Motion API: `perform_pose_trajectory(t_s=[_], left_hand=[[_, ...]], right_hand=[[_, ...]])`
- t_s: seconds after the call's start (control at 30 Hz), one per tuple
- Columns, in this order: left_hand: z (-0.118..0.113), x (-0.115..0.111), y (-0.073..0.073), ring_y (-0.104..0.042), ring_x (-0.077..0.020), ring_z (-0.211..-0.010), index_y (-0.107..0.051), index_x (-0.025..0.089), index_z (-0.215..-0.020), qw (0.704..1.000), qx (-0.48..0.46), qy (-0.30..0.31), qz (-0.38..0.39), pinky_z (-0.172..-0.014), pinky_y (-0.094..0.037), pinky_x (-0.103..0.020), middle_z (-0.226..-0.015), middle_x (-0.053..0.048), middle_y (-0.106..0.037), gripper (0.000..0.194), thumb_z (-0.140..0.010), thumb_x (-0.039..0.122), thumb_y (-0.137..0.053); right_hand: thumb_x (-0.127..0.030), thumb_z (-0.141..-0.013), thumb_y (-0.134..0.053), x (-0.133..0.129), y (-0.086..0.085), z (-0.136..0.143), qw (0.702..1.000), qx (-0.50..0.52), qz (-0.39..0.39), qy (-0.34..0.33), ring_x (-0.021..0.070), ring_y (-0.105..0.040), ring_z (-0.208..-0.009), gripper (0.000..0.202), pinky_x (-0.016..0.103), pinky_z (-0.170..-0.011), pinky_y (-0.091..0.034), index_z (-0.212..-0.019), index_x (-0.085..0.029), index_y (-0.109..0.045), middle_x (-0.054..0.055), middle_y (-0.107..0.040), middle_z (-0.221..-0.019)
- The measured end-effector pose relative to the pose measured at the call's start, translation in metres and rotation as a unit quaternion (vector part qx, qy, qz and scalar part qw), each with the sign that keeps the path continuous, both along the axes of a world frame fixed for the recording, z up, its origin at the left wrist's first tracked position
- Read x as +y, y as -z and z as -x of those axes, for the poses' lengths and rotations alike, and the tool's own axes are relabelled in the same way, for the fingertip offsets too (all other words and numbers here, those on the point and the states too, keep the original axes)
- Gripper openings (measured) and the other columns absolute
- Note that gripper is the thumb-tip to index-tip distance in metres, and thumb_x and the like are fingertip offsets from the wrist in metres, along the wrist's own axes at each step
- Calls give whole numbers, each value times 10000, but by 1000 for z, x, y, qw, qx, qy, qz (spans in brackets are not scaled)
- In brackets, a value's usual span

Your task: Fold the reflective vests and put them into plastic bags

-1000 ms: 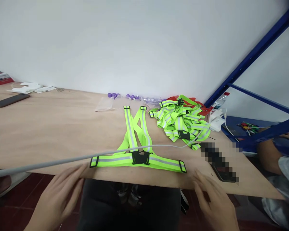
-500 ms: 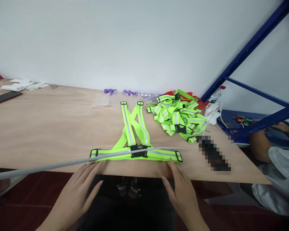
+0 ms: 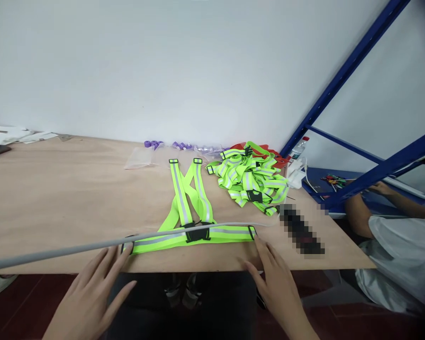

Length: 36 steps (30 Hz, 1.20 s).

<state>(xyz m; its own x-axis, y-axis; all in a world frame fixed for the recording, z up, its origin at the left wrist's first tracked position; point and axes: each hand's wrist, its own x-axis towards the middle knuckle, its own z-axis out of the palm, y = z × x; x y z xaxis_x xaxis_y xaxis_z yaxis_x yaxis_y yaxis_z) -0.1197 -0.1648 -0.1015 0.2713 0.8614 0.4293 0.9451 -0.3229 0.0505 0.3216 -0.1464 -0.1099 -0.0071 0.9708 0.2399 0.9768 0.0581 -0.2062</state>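
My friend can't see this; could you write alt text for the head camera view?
Two bare hands touch the ends of a neon-green reflective harness laid out on a wooden table. A tangled heap of similar straps lies beyond, to the right.

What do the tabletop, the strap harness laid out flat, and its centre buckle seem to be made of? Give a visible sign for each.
Tabletop: probably wood or wood-look board, matt; pale brown, faint streaks.
Strap harness: woven fabric, likely; it folds softly, with shiny silver stripes.
Buckle: apparently moulded plastic, black.
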Motion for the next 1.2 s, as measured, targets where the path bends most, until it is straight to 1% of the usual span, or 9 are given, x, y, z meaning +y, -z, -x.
perform_pose_trajectory(t_s=[0.1,0.27,0.43,0.57,0.73,0.83,0.97,1.1,1.2], left_hand=[[-6,1,4,-476,-399,-1385,-274,299,-1620,999,51,6,-18,-1110,-385,-555,-1525,-116,-510,733,-987,648,-393],[-20,4,8,-380,-411,-1452,-271,291,-1621,998,60,18,-6,-1147,-307,-587,-1505,-126,-528,750,-984,665,-399],[-36,12,3,-517,-385,-1325,-195,280,-1638,998,38,29,34,-1140,-317,-576,-1363,-114,-633,802,-976,639,-470],[-55,25,0,-515,-394,-1314,-164,284,-1642,998,9,35,51,-1095,-360,-558,-1365,-116,-629,790,-991,621,-457],[-85,43,-4,-450,-401,-1384,-166,255,-1644,997,-16,44,67,-1097,-366,-541,-1491,-156,-526,787,-1002,613,-448],[-95,49,-3,-421,-402,-1413,-173,236,-1643,997,-31,25,61,-1121,-343,-547,-1546,-170,-464,776,-1010,600,-436],[-95,54,3,-413,-400,-1425,-136,208,-1647,997,-41,15,57,-1137,-327,-552,-1532,-170,-487,793,-1017,592,-426],[-95,55,5,-365,-403,-1459,-189,228,-1640,995,-55,5,88,-1147,-310,-561,-1524,-156,-502,760,-1015,591,-425],[-102,55,1,-343,-399,-1475,-164,249,-1644,989,-76,-6,130,-1144,-318,-561,-1579,-150,-432,752,-1020,589,-413]], right_hand=[[-507,-1009,-414,5,1,-7,1000,2,21,-18,387,-427,-1441,653,603,-1086,-446,-1602,-260,-301,114,-490,-1551],[-498,-1004,-445,12,1,-9,996,21,68,-45,390,-274,-1520,688,661,-1149,-336,-1624,-299,-225,94,-391,-1619],[-524,-1012,-419,16,-2,-4,990,64,106,-64,383,-197,-1543,725,685,-1185,-250,-1640,-272,-158,108,-359,-1633],[-521,-1003,-429,21,-14,11,983,98,139,-68,373,-221,-1540,749,650,-1181,-293,-1644,-269,-133,114,-389,-1617],[-509,-992,-458,34,-28,45,965,152,175,-118,314,-149,-1566,781,578,-1220,-267,-1644,-274,-98,89,-270,-1674],[-483,-999,-456,42,-27,60,961,171,167,-141,299,-147,-1568,757,575,-1235,-236,-1643,-289,-109,69,-240,-1685],[-512,-1018,-395,54,-19,65,967,187,140,-106,298,-152,-1567,723,566,-1243,-219,-1643,-264,-131,73,-252,-1682],[-561,-996,-402,64,-16,61,968,188,151,-63,328,-139,-1565,763,585,-1243,-190,-1635,-202,-192,104,-252,-1678],[-550,-985,-433,66,-17,59,965,188,155,-92,301,-134,-1568,741,549,-1256,-177,-1622,-219,-248,78,-241,-1684]])
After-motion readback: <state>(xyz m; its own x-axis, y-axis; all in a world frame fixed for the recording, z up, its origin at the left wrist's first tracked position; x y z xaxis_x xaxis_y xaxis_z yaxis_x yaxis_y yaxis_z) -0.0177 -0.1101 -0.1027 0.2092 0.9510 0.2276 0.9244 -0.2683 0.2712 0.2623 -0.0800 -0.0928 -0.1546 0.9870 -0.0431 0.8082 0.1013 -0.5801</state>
